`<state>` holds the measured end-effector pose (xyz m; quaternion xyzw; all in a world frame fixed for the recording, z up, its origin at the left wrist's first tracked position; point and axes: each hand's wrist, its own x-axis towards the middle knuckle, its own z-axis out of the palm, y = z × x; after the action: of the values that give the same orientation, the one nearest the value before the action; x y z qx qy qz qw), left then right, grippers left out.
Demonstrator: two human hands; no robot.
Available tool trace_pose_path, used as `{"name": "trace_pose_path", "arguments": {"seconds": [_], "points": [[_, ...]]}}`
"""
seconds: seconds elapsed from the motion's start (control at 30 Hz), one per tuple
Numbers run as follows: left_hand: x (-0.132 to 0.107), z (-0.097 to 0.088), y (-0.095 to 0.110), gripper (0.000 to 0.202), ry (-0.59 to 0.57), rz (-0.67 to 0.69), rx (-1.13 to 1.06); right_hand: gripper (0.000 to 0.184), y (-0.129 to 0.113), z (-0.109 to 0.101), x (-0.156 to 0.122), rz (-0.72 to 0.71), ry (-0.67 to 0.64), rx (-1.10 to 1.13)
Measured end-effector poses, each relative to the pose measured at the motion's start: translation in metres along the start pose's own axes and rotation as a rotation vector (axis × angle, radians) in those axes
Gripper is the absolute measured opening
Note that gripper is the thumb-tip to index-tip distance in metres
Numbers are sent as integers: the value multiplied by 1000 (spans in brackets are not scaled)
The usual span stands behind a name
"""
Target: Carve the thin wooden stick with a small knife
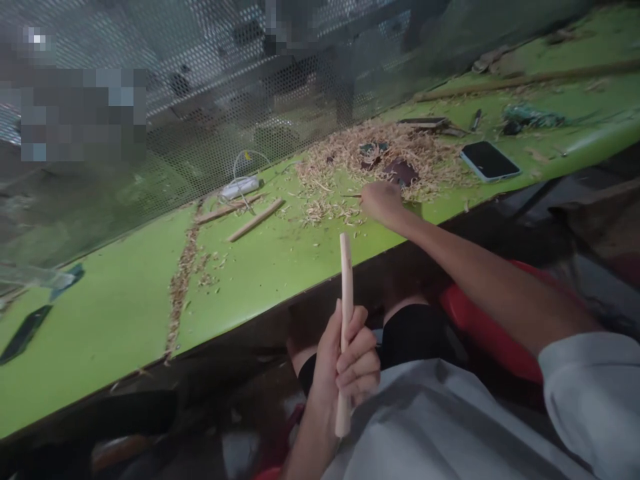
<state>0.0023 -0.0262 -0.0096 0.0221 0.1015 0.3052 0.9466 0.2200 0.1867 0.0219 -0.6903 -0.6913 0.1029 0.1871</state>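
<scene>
My left hand (347, 360) is wrapped round a pale wooden stick (345, 280), held upright in front of my lap below the table edge. My right hand (383, 202) reaches out over the green table (110, 320), fingers closed on a thin dark tool whose tip pokes out to the left. It rests at the near edge of a heap of wood shavings (380, 157).
A smartphone (489, 161) lies face up right of the shavings. Two more sticks (255, 219) and a white power strip (240, 187) lie further left. A dark flat object (25, 331) sits at the far left. A perforated metal screen (200, 87) backs the table.
</scene>
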Motion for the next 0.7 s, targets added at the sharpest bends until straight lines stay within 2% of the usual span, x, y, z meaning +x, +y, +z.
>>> {"name": "trace_pose_path", "arguments": {"seconds": [0.1,0.17,0.27,0.37,0.53,0.7], "points": [[7,-5,6,45,11,31,-26,37,-20,-8,-28,59,12,-122],[10,-6,9,44,7,67,-40,37,-37,-11,-56,-27,-22,-177],[13,-6,13,43,-9,99,-43,27,-59,-9,-98,-152,-157,-273],[16,-5,16,42,-18,116,-22,24,-68,-1,-120,-233,-200,-334],[23,-4,18,45,-31,123,16,27,-66,12,-109,-277,-123,-367],[25,2,22,46,18,165,40,31,-69,17,-87,-283,-128,-389]]}}
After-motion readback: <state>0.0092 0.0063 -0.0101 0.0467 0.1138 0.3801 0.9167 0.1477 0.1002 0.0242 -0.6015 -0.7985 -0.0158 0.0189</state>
